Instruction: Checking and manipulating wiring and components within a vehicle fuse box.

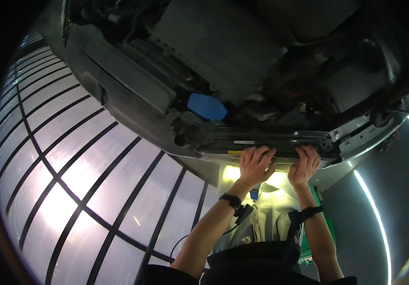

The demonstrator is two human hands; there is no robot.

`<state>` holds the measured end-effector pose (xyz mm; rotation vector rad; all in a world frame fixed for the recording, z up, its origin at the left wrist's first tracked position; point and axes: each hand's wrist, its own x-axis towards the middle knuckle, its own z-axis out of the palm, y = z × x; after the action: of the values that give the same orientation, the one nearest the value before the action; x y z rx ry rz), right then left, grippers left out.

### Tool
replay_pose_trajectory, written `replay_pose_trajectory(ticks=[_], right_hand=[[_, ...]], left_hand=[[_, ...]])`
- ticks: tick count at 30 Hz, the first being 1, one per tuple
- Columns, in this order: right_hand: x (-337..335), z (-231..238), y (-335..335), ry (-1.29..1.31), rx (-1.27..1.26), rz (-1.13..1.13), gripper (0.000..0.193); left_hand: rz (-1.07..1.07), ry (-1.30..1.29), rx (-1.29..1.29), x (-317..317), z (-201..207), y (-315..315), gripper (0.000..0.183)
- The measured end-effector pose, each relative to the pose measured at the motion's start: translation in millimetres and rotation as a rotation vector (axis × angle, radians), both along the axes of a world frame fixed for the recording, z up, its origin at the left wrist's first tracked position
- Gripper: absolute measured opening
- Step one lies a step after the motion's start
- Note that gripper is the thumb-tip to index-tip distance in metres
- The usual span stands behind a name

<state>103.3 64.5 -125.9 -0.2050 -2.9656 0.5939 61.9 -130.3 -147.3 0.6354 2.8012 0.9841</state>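
Note:
In front of me is a car's engine bay with its dark front panel [280, 142] running across the near side. My left hand [253, 166] has its fingers curled over the lip of that panel, close to a small yellow label [234, 152]. A short distance to the right, my right hand [305, 165] grips the same lip, fingers bent over and thumb toward the left hand. The undersides of the fingers are hidden. Both wrists carry black straps, and a small black device with a cable hangs by the left one.
A blue cap [206, 107] stands up inside the bay, left of my hands. A large dark engine cover [214, 42] lies farther back. The car's bumper [138, 121] curves away to the left. Pale floor panels with dark seams [133, 199] spread at left; a light strip [374, 209] glows at right.

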Motion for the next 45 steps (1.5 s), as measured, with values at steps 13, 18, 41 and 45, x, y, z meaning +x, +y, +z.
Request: replay_pose_trajectory(ticks=[13,18,41,45], right_hand=[[11,-16,0,0.031,0.093,-0.011,0.052],[10,-5,5,-0.016,0.044,0.003,0.05],[-11,-22,71,0.325,-0.382,-1.078,0.069],[-6,-21,71,0.346,-0.41,-1.117,0.069]], left_hand=[[0.043,0.037,0.069,-6,0,3,0.044],[0.067,0.058,0.103,-8,2,4,0.042],[0.099,0.129,0.152,-3,-8,-1,0.045],[0.13,0.166,0.213,3,-10,0,0.041]])
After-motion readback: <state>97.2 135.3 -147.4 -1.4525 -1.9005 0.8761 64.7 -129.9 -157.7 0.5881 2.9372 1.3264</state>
